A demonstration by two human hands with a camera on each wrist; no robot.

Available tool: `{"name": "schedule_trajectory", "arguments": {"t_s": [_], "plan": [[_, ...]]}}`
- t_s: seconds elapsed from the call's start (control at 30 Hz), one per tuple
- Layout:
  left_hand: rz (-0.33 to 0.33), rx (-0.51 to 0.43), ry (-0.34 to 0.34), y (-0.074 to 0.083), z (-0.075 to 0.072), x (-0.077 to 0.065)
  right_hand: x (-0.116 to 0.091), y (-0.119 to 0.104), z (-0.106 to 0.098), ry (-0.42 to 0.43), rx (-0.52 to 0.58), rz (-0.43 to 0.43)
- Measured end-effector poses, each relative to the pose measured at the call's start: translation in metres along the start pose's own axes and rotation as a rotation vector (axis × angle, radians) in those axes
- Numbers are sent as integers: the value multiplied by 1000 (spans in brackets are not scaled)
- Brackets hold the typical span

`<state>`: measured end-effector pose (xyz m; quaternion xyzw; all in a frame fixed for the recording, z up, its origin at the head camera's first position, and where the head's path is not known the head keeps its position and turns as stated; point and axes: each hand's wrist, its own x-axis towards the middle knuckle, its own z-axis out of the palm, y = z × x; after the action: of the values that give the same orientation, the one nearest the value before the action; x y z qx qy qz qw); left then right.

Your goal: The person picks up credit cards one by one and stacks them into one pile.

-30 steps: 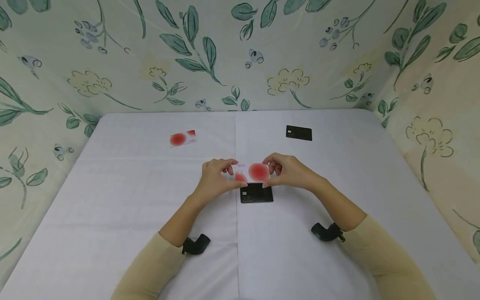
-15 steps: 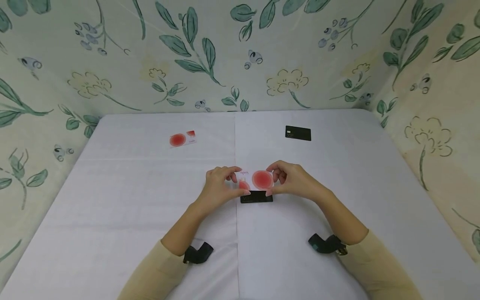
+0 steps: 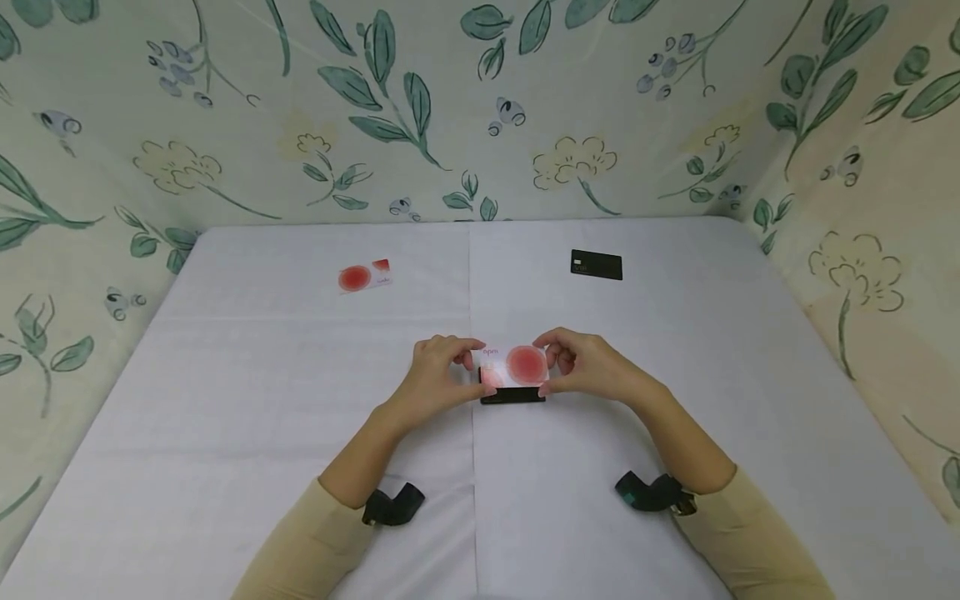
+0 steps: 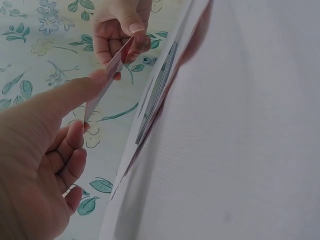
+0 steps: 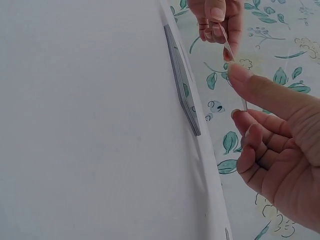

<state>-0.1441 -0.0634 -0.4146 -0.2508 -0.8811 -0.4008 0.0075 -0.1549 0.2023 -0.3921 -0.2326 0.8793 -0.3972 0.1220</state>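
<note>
A white card with a red circle point(image 3: 527, 365) is held by both hands, one at each short side. My left hand point(image 3: 438, 371) pinches its left end between thumb and fingers, and my right hand point(image 3: 592, 365) does the same at the right end. Below it on the table lies a stack of black cards point(image 3: 513, 397), partly covered by the held card in the head view. Seen edge-on in the left wrist view, the stack point(image 4: 157, 95) is several cards thick, and the held card point(image 4: 96, 100) is raised apart from it. The right wrist view also shows the stack point(image 5: 182, 82).
Another white card with a red circle point(image 3: 355, 278) lies at the back left of the white-covered table point(image 3: 262, 400). A black card point(image 3: 597, 265) rests at the back right. Behind the table hangs a leaf-and-flower patterned cloth point(image 3: 480, 108).
Both hands have brought the white card nearer to me, over the black stack, hiding more of it. The card's tilt has changed slightly. The two back cards stay put.
</note>
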Motion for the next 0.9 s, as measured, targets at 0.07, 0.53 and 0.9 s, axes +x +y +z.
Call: {"name": "schedule_trajectory", "arguments": {"t_s": [0.07, 0.53, 0.9], "plan": [[10, 2, 1, -1, 0, 0, 0, 1, 0, -14, -2, 4], [-10, 69, -54, -7, 3, -2, 4, 11, 8, -87, -14, 64], [-8, 126, -73, -8, 5, -3, 4, 11, 11, -137, -10, 71]]}}
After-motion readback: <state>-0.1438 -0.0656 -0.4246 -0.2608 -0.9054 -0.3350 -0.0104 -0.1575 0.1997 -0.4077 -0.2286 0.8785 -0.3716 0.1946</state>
